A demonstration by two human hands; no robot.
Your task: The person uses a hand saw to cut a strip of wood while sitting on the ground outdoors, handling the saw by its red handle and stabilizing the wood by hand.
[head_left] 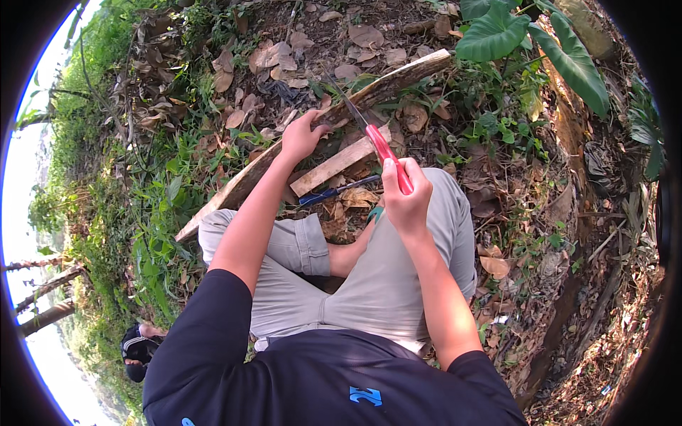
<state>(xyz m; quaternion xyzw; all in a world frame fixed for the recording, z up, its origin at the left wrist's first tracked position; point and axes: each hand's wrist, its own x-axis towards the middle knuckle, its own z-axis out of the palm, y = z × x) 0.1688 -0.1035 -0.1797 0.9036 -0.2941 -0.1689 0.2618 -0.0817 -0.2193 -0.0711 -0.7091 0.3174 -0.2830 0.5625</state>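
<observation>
A long, rough wooden plank (249, 172) slants across the ground in front of my legs, its near-left end by my left knee. My left hand (301, 136) is closed on the plank's edge near its middle. In my right hand (407, 193) is the red handle of a saw (381, 144). Its thin dark blade, seen nearly edge-on, crosses over the plank to the right of my left hand; its teeth cannot be made out. Between the plank and my legs lie a shorter board (334, 169) and a blue-handled tool (320, 197) with a dark shaft.
I sit with my legs folded, in light trousers (383, 284). Dry leaves (366, 35) cover the soil ahead, and green plants (160, 227) grow on the left. Large green leaves (494, 34) hang at the upper right. Another person (138, 348) is at the far lower left.
</observation>
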